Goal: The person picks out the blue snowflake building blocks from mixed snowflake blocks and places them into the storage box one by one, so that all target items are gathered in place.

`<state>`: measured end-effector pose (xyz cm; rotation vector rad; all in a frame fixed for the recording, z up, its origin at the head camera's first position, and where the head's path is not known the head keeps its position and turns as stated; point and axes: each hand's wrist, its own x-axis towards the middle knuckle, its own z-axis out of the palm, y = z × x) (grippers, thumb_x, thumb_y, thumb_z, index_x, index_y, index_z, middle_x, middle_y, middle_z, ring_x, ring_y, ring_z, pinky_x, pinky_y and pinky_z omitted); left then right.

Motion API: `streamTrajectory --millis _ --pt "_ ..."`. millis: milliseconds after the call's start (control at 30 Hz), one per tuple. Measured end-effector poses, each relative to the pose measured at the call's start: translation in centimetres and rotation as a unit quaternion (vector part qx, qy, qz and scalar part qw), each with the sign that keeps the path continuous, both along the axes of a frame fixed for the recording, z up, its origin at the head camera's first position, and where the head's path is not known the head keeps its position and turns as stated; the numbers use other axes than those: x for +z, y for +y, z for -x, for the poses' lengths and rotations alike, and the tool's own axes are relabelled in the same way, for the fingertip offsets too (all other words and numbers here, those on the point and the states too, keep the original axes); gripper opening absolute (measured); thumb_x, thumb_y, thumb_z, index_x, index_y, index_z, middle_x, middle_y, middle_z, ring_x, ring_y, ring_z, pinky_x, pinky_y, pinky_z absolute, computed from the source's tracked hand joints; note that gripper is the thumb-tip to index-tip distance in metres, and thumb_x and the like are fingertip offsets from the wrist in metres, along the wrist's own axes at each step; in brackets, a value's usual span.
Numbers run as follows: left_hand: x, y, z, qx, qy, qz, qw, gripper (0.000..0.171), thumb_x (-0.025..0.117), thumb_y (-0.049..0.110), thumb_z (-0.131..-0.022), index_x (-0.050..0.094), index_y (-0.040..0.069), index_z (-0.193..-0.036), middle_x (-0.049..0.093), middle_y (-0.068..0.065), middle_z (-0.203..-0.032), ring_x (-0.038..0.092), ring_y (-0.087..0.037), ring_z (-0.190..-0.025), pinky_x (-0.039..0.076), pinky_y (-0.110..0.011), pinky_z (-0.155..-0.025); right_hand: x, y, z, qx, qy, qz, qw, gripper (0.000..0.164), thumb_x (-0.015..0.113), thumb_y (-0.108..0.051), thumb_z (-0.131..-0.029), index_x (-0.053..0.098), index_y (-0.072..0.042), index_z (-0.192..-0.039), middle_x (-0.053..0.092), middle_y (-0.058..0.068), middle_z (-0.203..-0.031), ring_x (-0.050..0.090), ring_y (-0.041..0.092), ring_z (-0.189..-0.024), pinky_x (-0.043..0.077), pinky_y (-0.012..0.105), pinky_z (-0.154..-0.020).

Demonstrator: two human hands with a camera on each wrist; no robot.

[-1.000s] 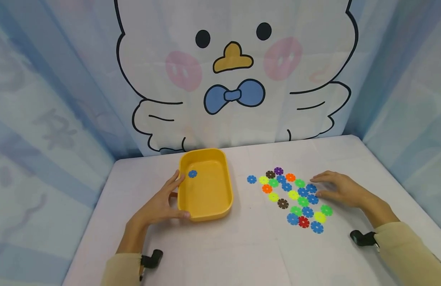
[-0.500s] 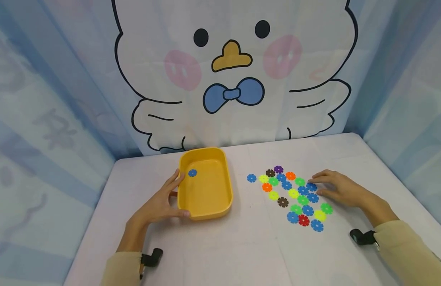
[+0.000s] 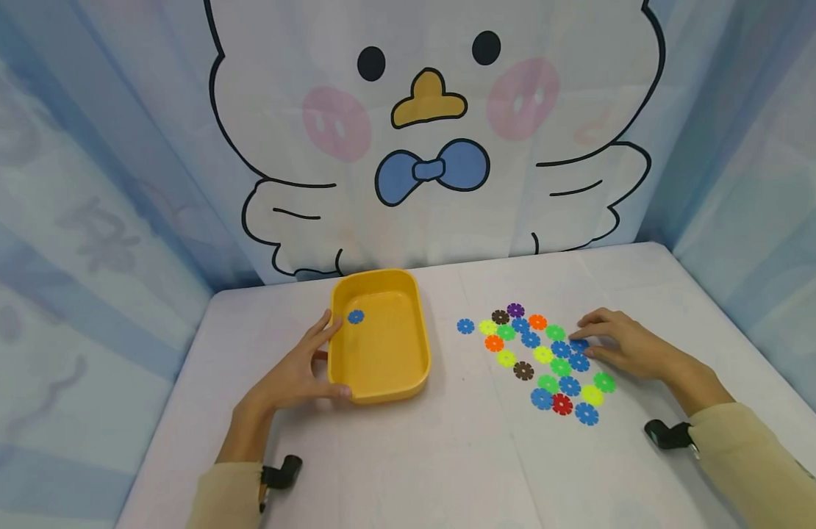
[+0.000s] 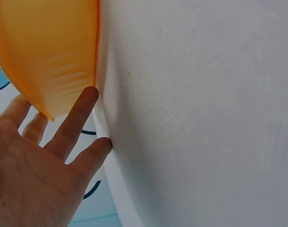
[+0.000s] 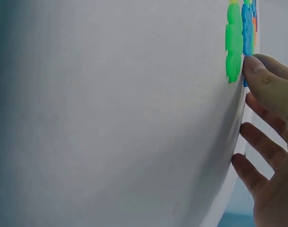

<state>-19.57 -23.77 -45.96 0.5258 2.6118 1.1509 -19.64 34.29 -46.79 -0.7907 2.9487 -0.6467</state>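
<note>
My left hand [image 3: 292,376] holds the left side of a yellow tray [image 3: 381,353], thumb on its near corner and fingers along the rim. One blue snowflake disc [image 3: 356,317] lies inside, near the far left. In the left wrist view, fingertips touch the tray's outer wall [image 4: 44,52]. My right hand [image 3: 626,344] is at the right edge of a loose group of notched discs, thumb and index finger pinching a blue snowflake disc [image 3: 579,344], partly covered. In the right wrist view, the thumb meets a blue disc's edge beside a green disc [image 5: 234,45].
Several snowflake discs lie on the white tabletop [image 3: 408,463], among them a red disc [image 3: 562,404], a purple disc [image 3: 516,310] and a brown disc [image 3: 523,371]. A lone blue disc [image 3: 465,325] lies nearest the tray. Behind hangs a printed curtain [image 3: 434,228].
The right thumb and index finger have closed in on the blue disc, which has shifted slightly right. The left hand and tray stay put, while the head view has tilted a little.
</note>
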Motion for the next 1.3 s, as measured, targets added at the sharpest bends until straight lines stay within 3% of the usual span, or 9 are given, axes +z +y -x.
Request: streamTrajectory --millis 367,500,767,933,1067,1300 --pt "-0.2 0.1 0.2 0.002 -0.001 -0.004 1.0 0.114 0.091 0.045 -0.076 0.025 0.021 -0.165 0.001 -0.001 -0.174 0.058 -0.026 -0.121 0.046 -0.055 -0.111 0.2 -0.1 -0.1 -0.015 -0.014 0.0 1.0 0.027 0.08 -0.013 -0.089 0.075 -0.01 -0.116 0.062 0.015 -0.125 0.053 0.042 -0.12 0.041 0.069 -0.103" --pt "-0.1 0.3 0.2 0.005 -0.007 0.002 1.0 0.114 0.091 0.046 -0.075 0.024 0.023 -0.165 0.0 0.002 -0.174 0.059 -0.024 -0.121 0.044 -0.055 -0.113 0.2 -0.1 -0.4 -0.024 -0.006 0.003 1.0 0.026 0.081 -0.013 -0.088 0.072 -0.01 -0.112 0.065 0.011 -0.121 0.057 0.04 -0.118 0.045 0.065 -0.103" --pt "-0.1 0.2 0.0 0.011 -0.006 0.004 0.9999 0.116 0.092 0.046 -0.073 0.024 0.024 -0.165 0.0 0.003 -0.174 0.059 -0.024 -0.12 0.045 -0.055 -0.113 0.0 -0.1 -0.6 -0.038 -0.008 0.003 0.999 0.031 0.08 -0.012 -0.088 0.071 -0.011 -0.118 0.07 0.006 -0.117 0.063 0.032 -0.112 0.052 0.059 -0.098" --pt "-0.2 0.2 0.0 0.009 -0.007 -0.004 0.9999 0.116 0.092 0.044 -0.074 0.024 0.024 -0.165 -0.001 0.003 -0.174 0.06 -0.023 -0.119 0.044 -0.056 -0.113 0.0 -0.1 -0.5 -0.028 0.006 -0.029 0.999 0.03 0.081 -0.015 -0.088 0.076 -0.014 -0.118 0.067 -0.004 -0.107 0.061 0.018 -0.099 0.058 0.042 -0.087" --pt "-0.1 0.2 -0.1 0.01 -0.013 -0.007 0.9998 0.116 0.092 0.044 -0.074 0.023 0.023 -0.165 -0.001 0.003 -0.174 0.06 -0.023 -0.119 0.044 -0.056 -0.113 0.2 -0.2 -0.7 -0.034 -0.015 -0.033 0.999 0.031 0.081 -0.019 -0.089 0.077 -0.014 -0.119 0.062 -0.006 -0.1 0.056 0.012 -0.09 0.056 0.027 -0.076" --pt "-0.1 0.3 -0.1 0.012 -0.017 -0.003 0.9998 0.116 0.092 0.046 -0.074 0.023 0.025 -0.165 -0.002 0.005 -0.174 0.059 -0.023 -0.12 0.042 -0.057 -0.114 0.5 -0.2 -1.2 -0.049 -0.037 -0.028 0.998 0.033 0.079 -0.016 -0.09 0.075 -0.011 -0.122 0.056 -0.011 -0.089 0.049 0.007 -0.079 0.049 0.021 -0.068"
